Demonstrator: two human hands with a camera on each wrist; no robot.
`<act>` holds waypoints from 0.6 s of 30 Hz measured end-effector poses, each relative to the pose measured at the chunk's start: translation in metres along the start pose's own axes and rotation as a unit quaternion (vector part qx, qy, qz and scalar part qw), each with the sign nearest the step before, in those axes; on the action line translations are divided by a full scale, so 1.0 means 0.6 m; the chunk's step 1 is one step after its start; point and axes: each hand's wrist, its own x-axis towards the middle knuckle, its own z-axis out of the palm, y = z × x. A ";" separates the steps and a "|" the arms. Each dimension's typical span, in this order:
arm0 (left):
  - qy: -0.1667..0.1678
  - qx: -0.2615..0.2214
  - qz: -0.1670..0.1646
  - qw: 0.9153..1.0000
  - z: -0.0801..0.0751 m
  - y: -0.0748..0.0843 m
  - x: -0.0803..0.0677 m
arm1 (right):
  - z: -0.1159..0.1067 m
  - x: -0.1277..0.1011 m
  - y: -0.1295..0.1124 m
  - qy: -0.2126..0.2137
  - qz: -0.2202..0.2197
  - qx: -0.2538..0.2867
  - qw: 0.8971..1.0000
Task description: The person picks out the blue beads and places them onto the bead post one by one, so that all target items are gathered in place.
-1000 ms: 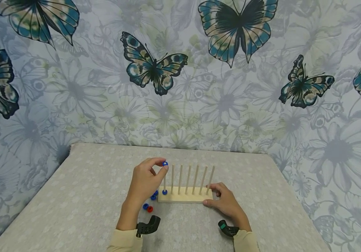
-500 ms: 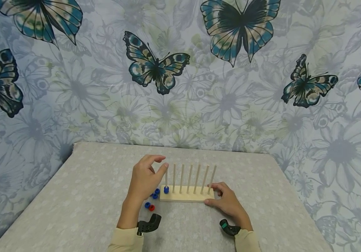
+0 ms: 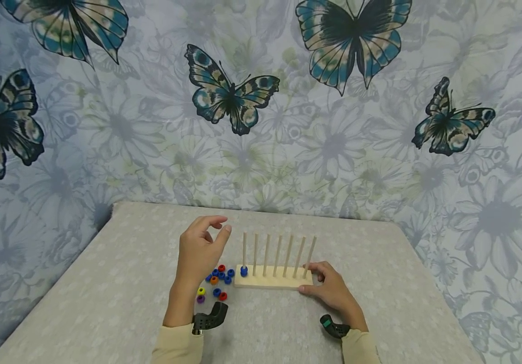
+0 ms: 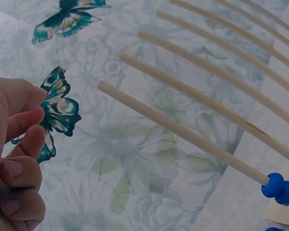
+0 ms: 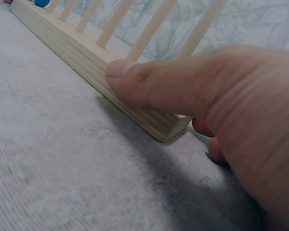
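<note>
Left hand [image 3: 199, 250] released blue bead [image 3: 244, 271], withdrew.

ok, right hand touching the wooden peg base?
Touching. The right wrist view shows the right hand with its thumb pressed flat against the side of the wooden peg base.

A grey patterned table [image 3: 106, 283] carries a wooden peg rack [image 3: 267, 279] with loose coloured beads [image 3: 219, 279] lying just beside it.

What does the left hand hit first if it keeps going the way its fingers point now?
Probably the leftmost wooden peg of the pale wooden peg rack. The left hand is raised with relaxed fingers aimed right, near that peg's top. Depth is unclear, so it could pass in front.
</note>
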 end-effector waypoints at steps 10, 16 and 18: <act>0.012 0.008 -0.015 1.000 -0.011 -0.015 -0.007 | 0.001 -0.003 -0.002 -0.002 -0.004 0.005 1.000; 0.014 0.031 -0.009 0.999 -0.020 -0.037 -0.011 | 0.002 -0.003 -0.003 0.000 -0.003 0.001 1.000; 0.006 0.041 -0.012 0.999 -0.024 -0.046 -0.014 | 0.003 -0.003 -0.002 0.000 -0.003 -0.003 1.000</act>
